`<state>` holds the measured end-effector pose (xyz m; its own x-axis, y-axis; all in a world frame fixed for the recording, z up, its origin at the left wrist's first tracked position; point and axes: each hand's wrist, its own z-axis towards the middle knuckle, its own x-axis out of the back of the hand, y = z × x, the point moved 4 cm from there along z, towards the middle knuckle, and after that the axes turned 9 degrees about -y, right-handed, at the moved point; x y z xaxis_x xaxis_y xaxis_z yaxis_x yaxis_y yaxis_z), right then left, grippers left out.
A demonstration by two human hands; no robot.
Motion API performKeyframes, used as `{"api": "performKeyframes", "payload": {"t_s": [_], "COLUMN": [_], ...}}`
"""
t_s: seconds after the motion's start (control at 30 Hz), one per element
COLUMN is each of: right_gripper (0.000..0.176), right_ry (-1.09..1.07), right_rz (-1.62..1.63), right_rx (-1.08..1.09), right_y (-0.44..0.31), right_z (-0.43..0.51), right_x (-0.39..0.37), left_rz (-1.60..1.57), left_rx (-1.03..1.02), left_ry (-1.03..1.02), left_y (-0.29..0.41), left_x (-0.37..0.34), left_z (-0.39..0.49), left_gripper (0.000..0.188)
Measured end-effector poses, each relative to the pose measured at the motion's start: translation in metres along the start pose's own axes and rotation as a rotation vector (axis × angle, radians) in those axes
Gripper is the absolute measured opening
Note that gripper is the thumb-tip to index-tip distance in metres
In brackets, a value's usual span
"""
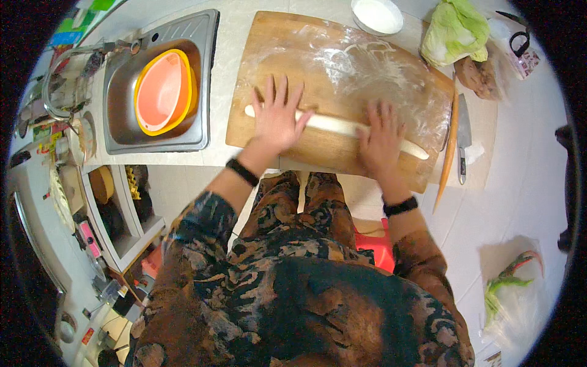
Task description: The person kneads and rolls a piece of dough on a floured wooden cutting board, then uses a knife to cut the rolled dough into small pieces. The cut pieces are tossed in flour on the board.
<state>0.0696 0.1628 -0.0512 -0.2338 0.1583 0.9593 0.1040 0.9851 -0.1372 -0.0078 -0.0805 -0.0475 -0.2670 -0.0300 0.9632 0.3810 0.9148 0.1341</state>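
A long rope of pale dough [335, 124] lies across a floured wooden board [284, 50]. My left hand [276, 117] rests flat on the rope near its left end, fingers spread and pointing away from me. Toward the rope's right part, my right hand [381, 137] lies over it, palm down and slightly blurred, with its fingers apart. Neither hand is closed around the dough; the parts beneath the palms are hidden. Loose white flour [339, 64] is spread over the far and right areas of the board.
At left, a steel sink [160, 142] holds orange and yellow plastic basins [160, 91]. Beyond the board stands a bowl of white contents [377, 17]. A Chinese cabbage [455, 34], a tapered wooden rolling pin [451, 142] and a knife [464, 124] lie at right.
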Motion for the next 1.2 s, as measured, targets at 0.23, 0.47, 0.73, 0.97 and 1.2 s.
{"api": "performKeyframes", "payload": {"t_s": [0.23, 0.47, 0.73, 0.97, 1.2], "right_gripper": [0.066, 0.071, 0.079, 0.069, 0.063], "right_ry": [0.037, -0.050, 0.117, 0.036, -0.013], "right_rz": [-0.030, 0.042, -0.018, -0.138, 0.021], "right_rx": [0.050, 0.198, -0.013, 0.091, 0.230], "right_y": [0.022, 0.031, 0.060, -0.031, -0.077], "right_z": [0.024, -0.059, 0.054, 0.102, -0.017], "right_x": [0.017, 0.000, 0.025, 0.008, -0.016], "left_rz": [0.055, 0.016, -0.044, -0.358, -0.485], "left_rx": [0.008, -0.089, 0.102, -0.187, -0.253], "left_ry": [-0.007, -0.110, 0.087, 0.183, 0.077], "left_y": [-0.019, -0.025, -0.064, 0.051, 0.073], "left_x": [0.012, -0.004, 0.031, 0.027, -0.005], "left_z": [0.028, -0.060, 0.083, 0.092, -0.038], "left_gripper": [0.073, 0.076, 0.076, 0.068, 0.082]}}
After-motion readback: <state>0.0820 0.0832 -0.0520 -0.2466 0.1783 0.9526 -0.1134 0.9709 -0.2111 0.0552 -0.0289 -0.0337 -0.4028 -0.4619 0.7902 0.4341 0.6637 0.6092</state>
